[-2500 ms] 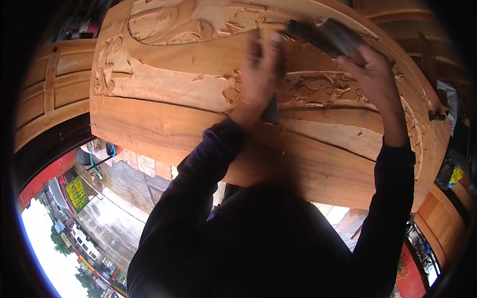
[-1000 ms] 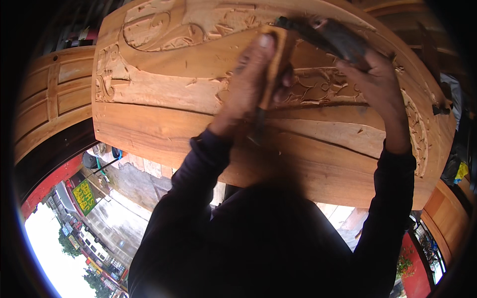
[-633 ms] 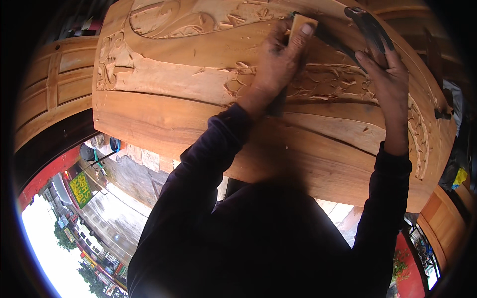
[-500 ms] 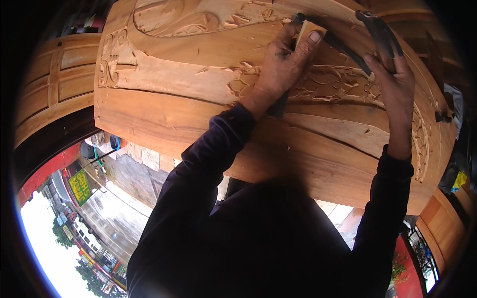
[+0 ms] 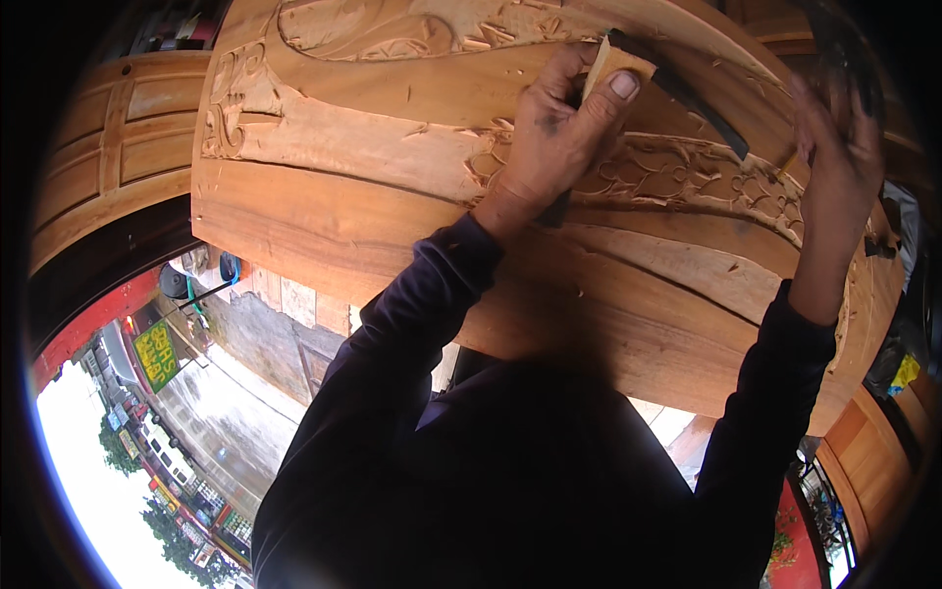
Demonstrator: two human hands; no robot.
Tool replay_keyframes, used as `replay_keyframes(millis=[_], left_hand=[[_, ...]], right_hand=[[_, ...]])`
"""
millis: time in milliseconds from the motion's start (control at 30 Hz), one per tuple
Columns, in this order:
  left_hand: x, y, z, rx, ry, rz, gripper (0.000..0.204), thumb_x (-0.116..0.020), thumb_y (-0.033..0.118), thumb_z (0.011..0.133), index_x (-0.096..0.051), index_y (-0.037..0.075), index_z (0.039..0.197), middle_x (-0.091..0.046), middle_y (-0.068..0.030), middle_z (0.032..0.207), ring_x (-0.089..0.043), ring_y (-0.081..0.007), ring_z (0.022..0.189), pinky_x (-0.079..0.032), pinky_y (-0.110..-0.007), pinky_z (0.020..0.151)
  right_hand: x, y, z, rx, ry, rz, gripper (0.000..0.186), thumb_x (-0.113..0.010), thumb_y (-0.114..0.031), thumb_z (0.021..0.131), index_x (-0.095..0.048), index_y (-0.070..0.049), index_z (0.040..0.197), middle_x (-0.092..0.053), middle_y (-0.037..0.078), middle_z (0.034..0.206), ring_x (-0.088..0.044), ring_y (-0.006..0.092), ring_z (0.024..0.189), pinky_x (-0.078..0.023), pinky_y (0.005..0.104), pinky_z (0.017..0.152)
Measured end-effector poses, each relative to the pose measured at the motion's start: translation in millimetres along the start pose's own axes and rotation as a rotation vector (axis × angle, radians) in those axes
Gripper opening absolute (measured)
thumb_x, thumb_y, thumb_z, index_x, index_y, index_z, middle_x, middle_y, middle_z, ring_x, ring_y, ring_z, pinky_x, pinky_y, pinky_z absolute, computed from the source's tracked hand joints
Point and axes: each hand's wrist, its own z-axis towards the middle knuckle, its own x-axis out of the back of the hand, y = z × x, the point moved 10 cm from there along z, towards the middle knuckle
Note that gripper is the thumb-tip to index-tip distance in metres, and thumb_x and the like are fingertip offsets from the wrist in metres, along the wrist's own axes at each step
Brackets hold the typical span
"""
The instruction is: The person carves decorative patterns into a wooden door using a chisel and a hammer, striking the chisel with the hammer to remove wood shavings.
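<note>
By far edge of panel [image 5: 324,211] | pinching wood block [image 5: 631,61], left hand [image 5: 559,135] | right hand [image 5: 842,162], cannot tell | best keep block still

Lg. carved wd. panel [image 5: 324,201], shavings [image 5: 419,130] scattered on top, dk. flat tool [image 5: 702,110] nr. far edge

The broad panel [image 5: 392,147] is bare wood, smooth and satiny on its plain stretches, rough and splintery in the carved band [image 5: 726,182]; the pale block [image 5: 631,65] is unvarnished wood, matt; the dark flat bar [image 5: 702,106] looks dull, its material unclear; the sleeves [image 5: 456,260] are soft matt cloth; the framed door [image 5: 147,98] is wood with a slight sheen.
</note>
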Motion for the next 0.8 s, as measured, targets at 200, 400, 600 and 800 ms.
replay_keyframes(millis=[200, 400, 600, 800], left_hand=[[-10, -6, -6, 0.045, -0.054, 0.002, 0.031, -0.065, 0.028, 0.107, -0.060, 0.006, 0.128, -0.054, 0.0040, 0.067, -0.046, -0.0045, 0.050, -0.043, -0.022, 0.048], [-7, -16, -1, 0.091, -0.036, -0.014, 0.031, -0.065, 0.029, 0.107, -0.060, 0.005, 0.126, -0.057, 0.0029, 0.074, -0.049, -0.0046, 0.052, -0.044, -0.024, 0.049], [-5, -20, -3, 0.123, -0.023, -0.030, 0.036, -0.070, 0.029, 0.105, -0.059, 0.003, 0.128, -0.055, 0.0050, 0.071, -0.049, -0.0033, 0.054, -0.041, -0.024, 0.049], [2, -18, -8, 0.092, -0.042, -0.081, 0.033, -0.068, 0.033, 0.106, -0.060, 0.007, 0.124, -0.056, 0.0032, 0.071, -0.052, -0.0043, 0.055, -0.042, -0.022, 0.048]], right_hand=[[-81, 35, -21, 0.100, -0.434, -0.146, 0.045, -0.077, -0.013, 0.096, -0.065, -0.008, 0.138, -0.074, 0.003, 0.120, -0.068, 0.0096, 0.108, -0.054, 0.0211, 0.083], [-66, 30, 0, -0.061, -0.328, -0.085, 0.045, -0.076, -0.011, 0.097, -0.064, -0.005, 0.140, -0.074, 0.007, 0.124, -0.068, 0.0126, 0.111, -0.055, 0.0280, 0.095], [-90, 34, -14, -0.116, -0.618, -0.196, 0.050, -0.071, -0.004, 0.098, -0.060, -0.008, 0.147, -0.072, 0.008, 0.133, -0.068, 0.0147, 0.117, -0.053, 0.0302, 0.103], [-105, 48, -37, -0.060, -0.678, -0.414, 0.045, -0.076, -0.011, 0.097, -0.066, -0.010, 0.141, -0.077, 0.004, 0.120, -0.070, 0.0114, 0.103, -0.054, 0.0254, 0.091]])
